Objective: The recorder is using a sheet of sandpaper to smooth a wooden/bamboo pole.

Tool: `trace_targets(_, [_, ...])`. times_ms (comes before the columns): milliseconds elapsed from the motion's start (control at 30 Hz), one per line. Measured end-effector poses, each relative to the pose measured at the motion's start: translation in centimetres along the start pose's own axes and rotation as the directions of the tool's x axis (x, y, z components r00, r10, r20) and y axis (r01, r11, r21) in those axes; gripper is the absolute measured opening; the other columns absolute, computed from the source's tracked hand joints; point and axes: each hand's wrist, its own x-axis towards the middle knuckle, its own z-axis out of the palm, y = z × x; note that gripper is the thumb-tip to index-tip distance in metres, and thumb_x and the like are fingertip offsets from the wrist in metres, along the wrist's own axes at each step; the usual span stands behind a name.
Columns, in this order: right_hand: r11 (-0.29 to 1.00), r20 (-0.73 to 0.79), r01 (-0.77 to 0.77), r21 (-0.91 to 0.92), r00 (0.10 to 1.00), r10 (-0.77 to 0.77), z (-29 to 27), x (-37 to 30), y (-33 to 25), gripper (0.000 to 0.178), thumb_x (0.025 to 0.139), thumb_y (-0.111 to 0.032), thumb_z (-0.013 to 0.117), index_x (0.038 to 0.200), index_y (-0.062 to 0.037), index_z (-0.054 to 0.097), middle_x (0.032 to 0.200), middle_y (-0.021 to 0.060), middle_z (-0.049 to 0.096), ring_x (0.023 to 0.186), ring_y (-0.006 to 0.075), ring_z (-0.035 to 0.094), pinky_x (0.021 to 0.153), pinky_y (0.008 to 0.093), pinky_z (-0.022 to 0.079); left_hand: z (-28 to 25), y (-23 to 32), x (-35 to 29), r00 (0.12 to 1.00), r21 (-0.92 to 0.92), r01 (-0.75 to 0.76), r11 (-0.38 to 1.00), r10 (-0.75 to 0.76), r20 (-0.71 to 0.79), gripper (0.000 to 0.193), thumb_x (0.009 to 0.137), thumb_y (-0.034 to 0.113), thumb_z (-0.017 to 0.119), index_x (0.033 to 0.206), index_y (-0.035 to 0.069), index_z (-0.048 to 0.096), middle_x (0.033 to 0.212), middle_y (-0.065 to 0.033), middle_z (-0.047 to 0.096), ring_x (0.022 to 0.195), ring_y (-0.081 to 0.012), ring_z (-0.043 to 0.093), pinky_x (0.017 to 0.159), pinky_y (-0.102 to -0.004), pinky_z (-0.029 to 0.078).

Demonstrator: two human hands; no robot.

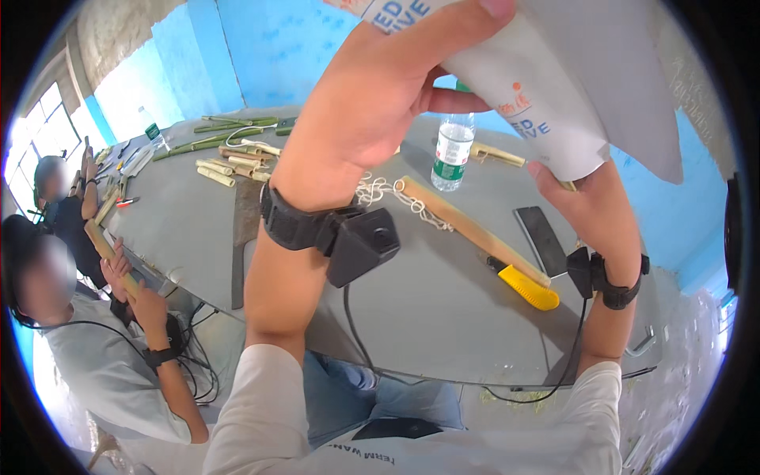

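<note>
My left hand [388, 95] is raised at the top and closed on a curved white printed sheet [546, 87], its thumb lying over the surface. At the sheet's rounded lower end, my right hand [598, 206] grips the edge. A small tan bit shows beside the right thumb; what it belongs to is hidden. Below the sheet, a long split bamboo strip [475, 231] lies slantwise on the grey table [412, 317]. Against its near end rests a yellow utility knife [527, 286], and white string [419, 207] is tangled by its far end.
A water bottle [453, 157] stands behind the strip, and a black phone [541, 240] lies to its right. Cut bamboo pieces [237, 165] and a dark flat blade [244, 237] are at left. A co-worker [103, 356] holds bamboo there; another person sits beyond.
</note>
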Motion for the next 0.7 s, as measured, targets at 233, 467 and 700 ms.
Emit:
trace_targets(233, [1.0,0.073,0.016,0.016,0.997,-0.017,0.0,0.5,-0.9,0.034,0.085,-0.029,0.076,0.097,0.002,0.071,0.064,0.007,0.062,0.055,0.0113,0.047,0.053,0.0304,0.039,-1.6,0.5,-0.7,0.987,0.028,-0.157,0.987,0.156,0.043,0.062,0.092,0.037,0.073,0.132,-0.006,0.052,0.11,-0.0175,0.068,0.094,-0.0229,0.072,0.078,-0.0335,0.062])
trace_targets(467, [0.997,0.132,-0.034,-0.073,0.99,0.043,0.3,1.0,-0.1,0.037,0.086,-0.033,0.076,0.087,0.0039,0.07,0.061,0.0068,0.06,0.053,0.0116,0.044,0.052,0.0302,0.038,-4.1,0.3,0.1,0.968,-0.297,-0.033,0.954,0.104,0.228,0.064,0.091,0.038,0.074,0.132,-0.006,0.052,0.11,-0.0168,0.068,0.093,-0.0237,0.071,0.08,-0.0362,0.062])
trace_targets(700, [0.992,0.144,-0.085,-0.098,0.985,0.099,1.7,1.3,1.0,0.036,0.085,-0.033,0.075,0.085,0.0032,0.07,0.071,0.0126,0.063,0.058,0.0167,0.051,0.054,0.0336,0.041,-1.8,-2.8,0.7,0.982,-0.229,-0.155,0.961,0.176,0.074,0.057,0.092,0.035,0.073,0.129,-0.003,0.053,0.114,-0.0138,0.066,0.101,-0.022,0.068,0.079,-0.0345,0.061])
